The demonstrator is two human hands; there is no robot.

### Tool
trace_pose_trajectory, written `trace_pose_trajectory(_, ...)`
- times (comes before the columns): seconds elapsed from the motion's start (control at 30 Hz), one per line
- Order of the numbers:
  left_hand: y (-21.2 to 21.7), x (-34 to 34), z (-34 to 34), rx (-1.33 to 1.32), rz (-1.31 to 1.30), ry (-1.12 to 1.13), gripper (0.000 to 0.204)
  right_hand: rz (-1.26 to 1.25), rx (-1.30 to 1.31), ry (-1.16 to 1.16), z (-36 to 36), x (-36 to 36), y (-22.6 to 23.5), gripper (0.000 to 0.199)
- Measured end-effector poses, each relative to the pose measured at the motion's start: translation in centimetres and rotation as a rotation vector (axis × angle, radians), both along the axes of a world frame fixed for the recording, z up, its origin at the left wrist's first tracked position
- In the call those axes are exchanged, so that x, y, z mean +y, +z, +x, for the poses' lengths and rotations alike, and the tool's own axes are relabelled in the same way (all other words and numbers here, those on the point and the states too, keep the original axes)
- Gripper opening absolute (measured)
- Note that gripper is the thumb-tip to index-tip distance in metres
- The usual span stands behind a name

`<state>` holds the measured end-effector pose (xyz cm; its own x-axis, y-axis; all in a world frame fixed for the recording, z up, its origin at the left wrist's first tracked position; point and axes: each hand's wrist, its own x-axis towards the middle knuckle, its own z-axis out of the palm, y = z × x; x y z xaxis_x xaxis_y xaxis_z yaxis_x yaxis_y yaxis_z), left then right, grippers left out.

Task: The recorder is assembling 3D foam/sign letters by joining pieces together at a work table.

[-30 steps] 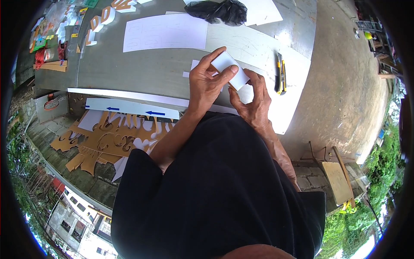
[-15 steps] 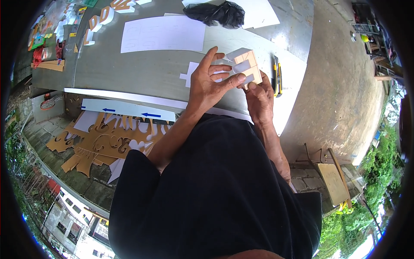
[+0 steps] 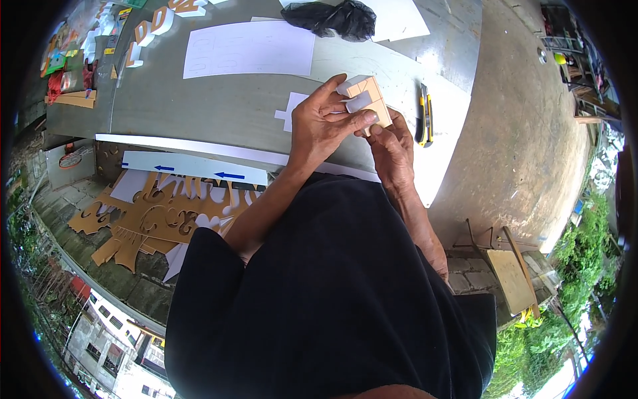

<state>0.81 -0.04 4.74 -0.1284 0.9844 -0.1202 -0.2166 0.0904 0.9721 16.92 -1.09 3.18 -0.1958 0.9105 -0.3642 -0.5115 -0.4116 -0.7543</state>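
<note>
I see open room on the grey table (image 3: 199, 113) to the left of my left hand (image 3: 325, 126): bare surface runs from the white paper sheet (image 3: 249, 50) down to the table's near edge. Just beside my right hand (image 3: 392, 149), the yellow-and-black utility knife (image 3: 425, 114) blocks a sweep to the right. Farther back, a crumpled black plastic bag (image 3: 332, 18) sits in the way. The far-left corner is crowded with orange-and-white cut-out letters (image 3: 156, 23). A small white cut-out paper scrap (image 3: 287, 113) lies touching the left hand's edge.

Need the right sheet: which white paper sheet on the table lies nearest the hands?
The small white cut-out paper piece just left of the left hand; the large white rectangular sheet lies farther up.
</note>
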Motion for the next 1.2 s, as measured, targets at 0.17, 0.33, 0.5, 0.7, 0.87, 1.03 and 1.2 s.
trace_pose_trajectory(0.17,0.2,0.2,0.2,-0.030,-0.001,0.020,0.067,0.015,-0.062,0.023,-0.1,-0.1,0.1,0.046)
trace_pose_trajectory(0.33,-0.2,0.1,0.2,-0.010,0.015,0.053,0.060,0.050,-0.105,0.017,-0.3,-0.1,-0.2,0.045)
trace_pose_trajectory(0.5,-0.2,0.1,0.2,-0.004,-0.018,0.032,0.058,0.052,-0.133,0.010,-0.4,-0.2,-0.2,0.045)
trace_pose_trajectory(0.7,-0.1,0.1,0.2,-0.124,-0.090,0.098,0.057,0.051,-0.127,-0.008,-0.5,-0.2,0.0,0.045)
trace_pose_trajectory(0.87,-0.1,0.5,-1.1,-0.203,-0.131,0.039,0.058,0.069,-0.126,-0.015,-0.6,-0.3,0.3,0.044)
trace_pose_trajectory(1.03,-0.7,0.7,-1.2,-0.055,-0.159,0.035,0.056,-0.007,-0.107,0.028,-0.3,0.5,0.4,0.040)
trace_pose_trajectory(1.2,-0.8,0.9,-1.6,0.043,-0.127,0.006,0.057,-0.041,-0.119,0.053,-0.2,0.7,0.7,0.040)
